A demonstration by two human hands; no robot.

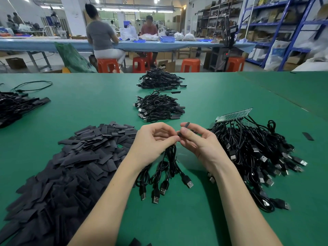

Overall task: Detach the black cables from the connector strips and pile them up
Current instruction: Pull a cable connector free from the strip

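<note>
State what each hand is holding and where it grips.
The left hand grips a bunch of black cables at their upper ends, plugs hanging down. The right hand pinches a small black sleeve by its lower end.

Table top point(230, 96): matt green, smooth, mat-like sheet. Black cables point(248, 144), right: slightly glossy plastic jackets; plugs with bright metal shells. Connector strip point(234, 114), far right: shiny, reflective. Flat black pieces point(71, 166), left heap: matt, dull, cloth- or tape-like.
</note>
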